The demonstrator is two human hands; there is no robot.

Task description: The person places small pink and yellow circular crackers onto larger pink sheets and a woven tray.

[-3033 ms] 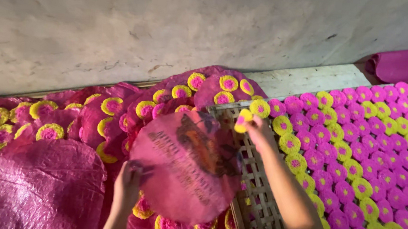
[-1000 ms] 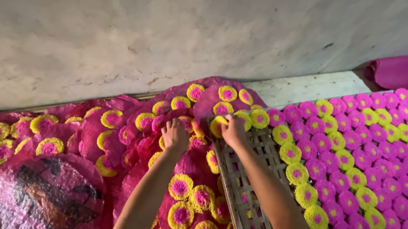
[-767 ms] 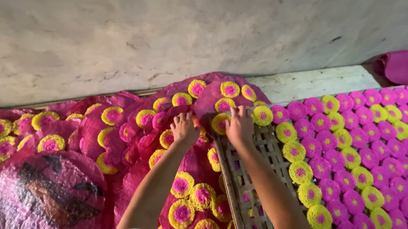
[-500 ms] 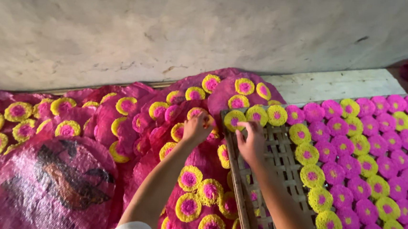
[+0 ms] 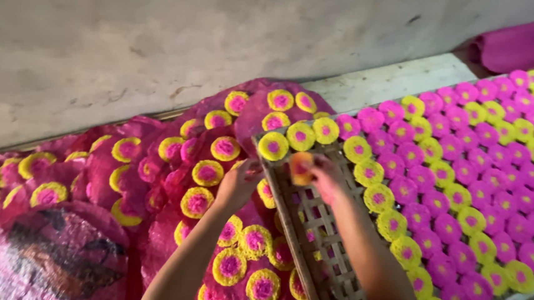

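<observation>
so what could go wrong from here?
1. The right hand holds a yellow-and-pink disc above the bare lattice of the woven tray; dropped, it may land askew or break.
2. The left hand rests among overlapping discs on the pink sheets; pressing might crush them.

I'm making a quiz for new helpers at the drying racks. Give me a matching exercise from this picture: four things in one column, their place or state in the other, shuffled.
Things:
1. right hand
2. left hand
3. woven rack
4. folded pink cloth

Places or states:
A. top right corner, by the wall
B. holds a yellow-and-pink disc over the rack's bare part
C. on the discs lying on the pink mats
D. partly bare, with rows of discs on its right side

Pairs: 1-B, 2-C, 3-D, 4-A
</observation>
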